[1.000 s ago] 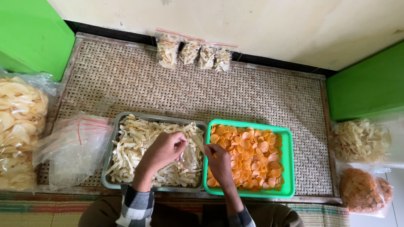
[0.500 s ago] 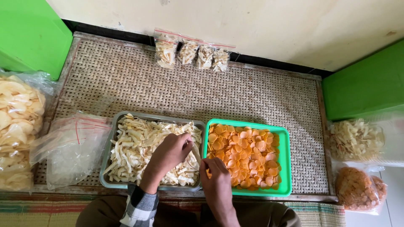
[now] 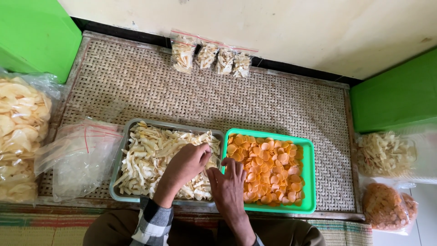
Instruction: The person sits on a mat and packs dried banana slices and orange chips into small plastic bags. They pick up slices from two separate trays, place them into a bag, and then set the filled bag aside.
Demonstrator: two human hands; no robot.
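Two trays sit side by side on the woven mat (image 3: 273,102), touching along their inner edges. At nine o'clock of that seam, the grey metal tray (image 3: 119,157) is heaped with pale, curled chip strips (image 3: 150,155); at three o'clock, the green plastic tray (image 3: 310,177) holds a layer of round orange chips (image 3: 271,168). The left hand (image 3: 189,164) rests over the right end of the pale strips, fingers curled down and pinched together among them; whether it actually grips any I cannot tell. The right hand (image 3: 227,187) lies just beside it over the seam, fingers bent and close to the left fingertips, and whether it clasps something is hidden.

Outward at nine o'clock lies a stack of empty clear bags (image 3: 77,155) with red seal lines, and beyond it a big bag of pale round crackers (image 3: 18,132). At twelve o'clock, against the wall, four small sealed packets (image 3: 211,57) of pale chips stand in a row. At three o'clock are a bag of pale strips (image 3: 384,152) and, below it, a bag of brown-orange chips (image 3: 387,205).

Compared with half a second ago, both hands remain at the same seam, and the right hand has drawn slightly closer to the left. Trays and bags lie as they did.
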